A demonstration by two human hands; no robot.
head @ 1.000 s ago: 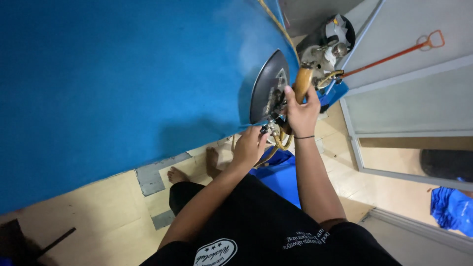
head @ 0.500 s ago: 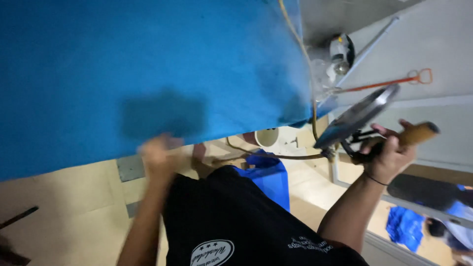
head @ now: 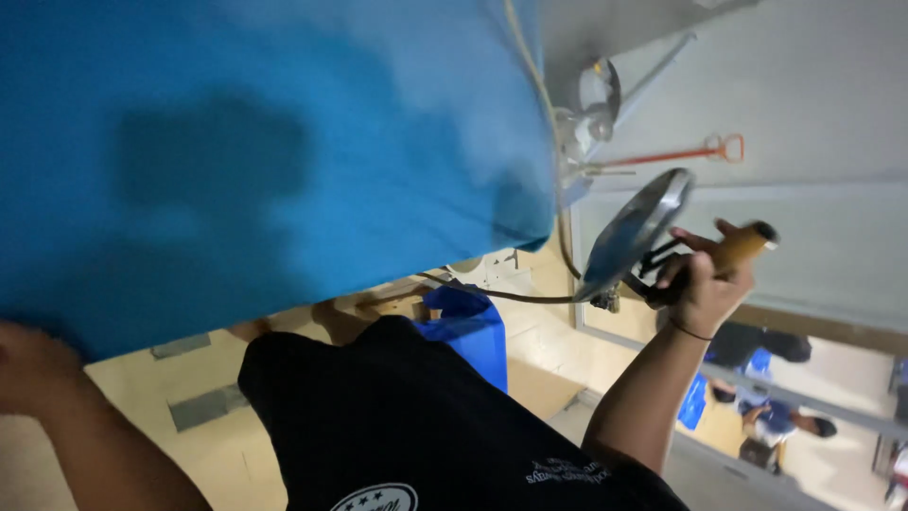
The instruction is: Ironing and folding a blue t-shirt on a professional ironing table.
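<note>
The right hand [head: 705,289] has a closed grip on the wooden handle [head: 742,246] of an iron [head: 632,232], held in the air with its soleplate tilted away from the table. A cord [head: 492,289] runs from the iron under the blue cloth [head: 265,142] on the table. The left hand [head: 28,364] rests at the cloth's near edge; its grip cannot be told. No pressing is under way.

A blue bin [head: 468,333] stands on the tan floor [head: 218,445], near a red-handled tool [head: 676,153].
</note>
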